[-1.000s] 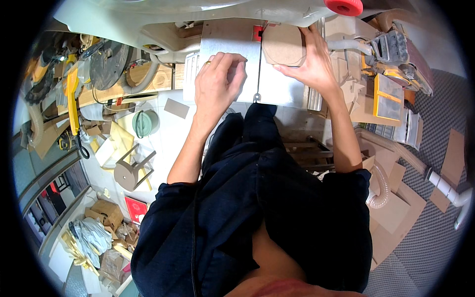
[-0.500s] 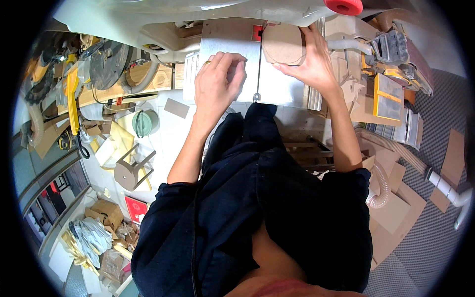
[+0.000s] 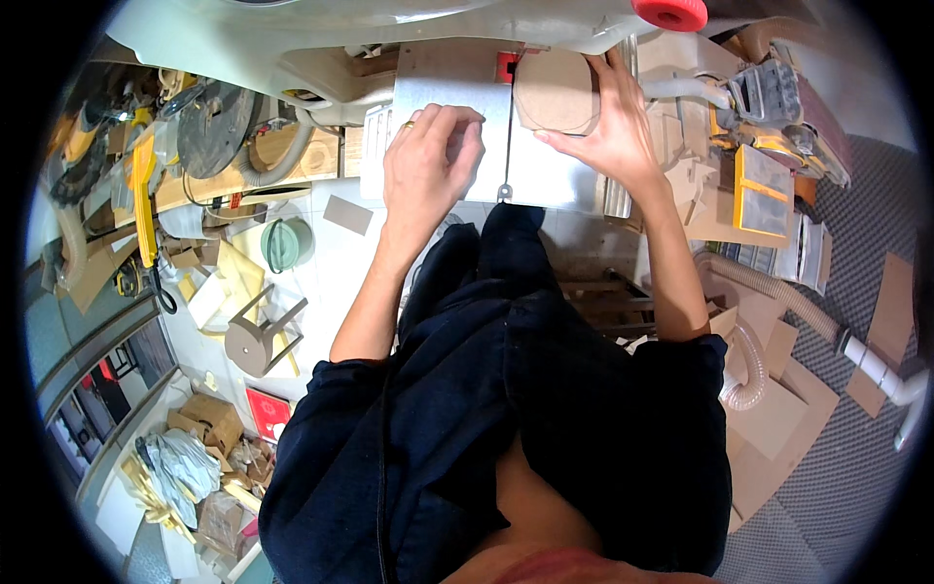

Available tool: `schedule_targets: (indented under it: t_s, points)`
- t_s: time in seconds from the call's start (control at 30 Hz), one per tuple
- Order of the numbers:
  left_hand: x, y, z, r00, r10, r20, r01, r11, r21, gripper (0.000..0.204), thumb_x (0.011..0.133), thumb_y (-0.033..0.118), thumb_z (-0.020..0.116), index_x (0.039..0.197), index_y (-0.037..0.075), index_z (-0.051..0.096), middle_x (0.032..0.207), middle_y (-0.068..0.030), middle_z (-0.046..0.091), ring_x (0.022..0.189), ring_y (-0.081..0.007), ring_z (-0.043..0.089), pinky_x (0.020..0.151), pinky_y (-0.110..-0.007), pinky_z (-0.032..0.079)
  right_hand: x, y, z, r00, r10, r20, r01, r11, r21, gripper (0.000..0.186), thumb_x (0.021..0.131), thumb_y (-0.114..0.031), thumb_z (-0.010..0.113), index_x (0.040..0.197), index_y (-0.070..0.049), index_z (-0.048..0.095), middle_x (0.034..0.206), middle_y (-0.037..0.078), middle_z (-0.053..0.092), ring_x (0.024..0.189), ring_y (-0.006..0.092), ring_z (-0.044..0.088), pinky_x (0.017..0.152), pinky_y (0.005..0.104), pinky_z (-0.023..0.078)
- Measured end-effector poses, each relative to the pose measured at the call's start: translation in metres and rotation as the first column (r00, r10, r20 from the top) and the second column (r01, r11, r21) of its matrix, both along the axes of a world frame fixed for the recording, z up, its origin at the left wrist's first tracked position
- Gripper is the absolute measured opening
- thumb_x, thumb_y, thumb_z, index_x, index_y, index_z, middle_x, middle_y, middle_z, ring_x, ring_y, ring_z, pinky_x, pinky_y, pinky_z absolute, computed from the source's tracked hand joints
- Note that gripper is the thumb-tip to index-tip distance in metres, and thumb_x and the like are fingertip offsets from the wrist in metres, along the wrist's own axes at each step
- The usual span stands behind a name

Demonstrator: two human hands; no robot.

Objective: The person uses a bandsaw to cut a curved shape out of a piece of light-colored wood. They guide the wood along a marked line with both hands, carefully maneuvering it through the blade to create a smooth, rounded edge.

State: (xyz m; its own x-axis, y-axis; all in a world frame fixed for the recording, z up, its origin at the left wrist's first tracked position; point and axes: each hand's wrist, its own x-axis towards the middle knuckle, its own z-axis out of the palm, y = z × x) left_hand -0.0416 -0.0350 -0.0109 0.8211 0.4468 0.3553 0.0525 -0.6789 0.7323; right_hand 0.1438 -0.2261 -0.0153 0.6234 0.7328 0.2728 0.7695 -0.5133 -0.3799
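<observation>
A pale tan board piece (image 3: pixel 555 90) with many short straight edges lies on a silver metal machine table (image 3: pixel 467 161), just right of a dark slot. My right hand (image 3: pixel 621 131) grips it, fingers along its right side and thumb at its lower edge. My left hand (image 3: pixel 430 161), with a ring on it, rests on the table left of the slot, its fingers curled together with nothing seen in them. A red insert (image 3: pixel 505 66) sits at the slot's far end, beside the piece.
A pale machine body (image 3: pixel 243 29) with a red knob (image 3: pixel 668 12) overhangs the top. Tools (image 3: pixel 147 185) crowd the left bench; sanders (image 3: pixel 764 97), a yellow case (image 3: pixel 761 190), hoses (image 3: pixel 783 287) and board offcuts (image 3: pixel 783 419) are at right. A stool (image 3: pixel 248 341) stands lower left.
The board piece has turned and shifted very slightly under my right hand, which moves with it. My left hand stays in nearly the same place.
</observation>
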Motion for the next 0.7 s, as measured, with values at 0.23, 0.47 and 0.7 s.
schedule_targets:
  t_s: [0.23, 0.47, 0.7]
  points:
    - [-0.0001, 0.0002, 0.0003, 1.0, 0.006, -0.009, -0.006, 1.0, 0.003, 0.008, 0.092, 0.01, 0.074, 0.1, 0.009, 0.073, 0.084, -0.0039, 0.067, 0.072, -0.0204, 0.065, 0.071, -0.036, 0.051, -0.0012, 0.0006, -0.0008, 1.0, -0.005, -0.004, 0.005, 1.0, 0.016, 0.127, 0.063, -0.06, 0.096, 0.162, -0.009, 0.037, 0.169, 0.032, 0.028, 0.154, 0.0499, 0.034, 0.126, 0.0595, 0.031]
    - [0.0002, 0.0, 0.0, 1.0, 0.004, -0.003, -0.004, 1.0, 0.022, 0.008, 0.091, 0.009, 0.075, 0.099, 0.009, 0.073, 0.085, -0.0038, 0.068, 0.072, -0.0201, 0.065, 0.071, -0.035, 0.051, -0.0037, 0.0021, -0.0032, 0.999, -0.03, -0.017, 0.03, 0.999, 0.032, 0.127, 0.063, -0.064, 0.094, 0.162, -0.007, 0.038, 0.169, 0.033, 0.027, 0.154, 0.0512, 0.033, 0.126, 0.0615, 0.03]
    - [0.0004, -0.0004, 0.0005, 1.0, 0.01, -0.008, -0.01, 1.0, 0.002, 0.008, 0.091, 0.009, 0.074, 0.098, 0.009, 0.073, 0.085, -0.004, 0.068, 0.072, -0.0203, 0.065, 0.072, -0.035, 0.051, -0.0067, 0.0022, 0.0005, 0.999, -0.042, 0.013, 0.041, 0.999, 0.01, 0.128, 0.064, -0.065, 0.094, 0.162, -0.007, 0.036, 0.167, 0.033, 0.029, 0.153, 0.052, 0.034, 0.126, 0.0629, 0.03]
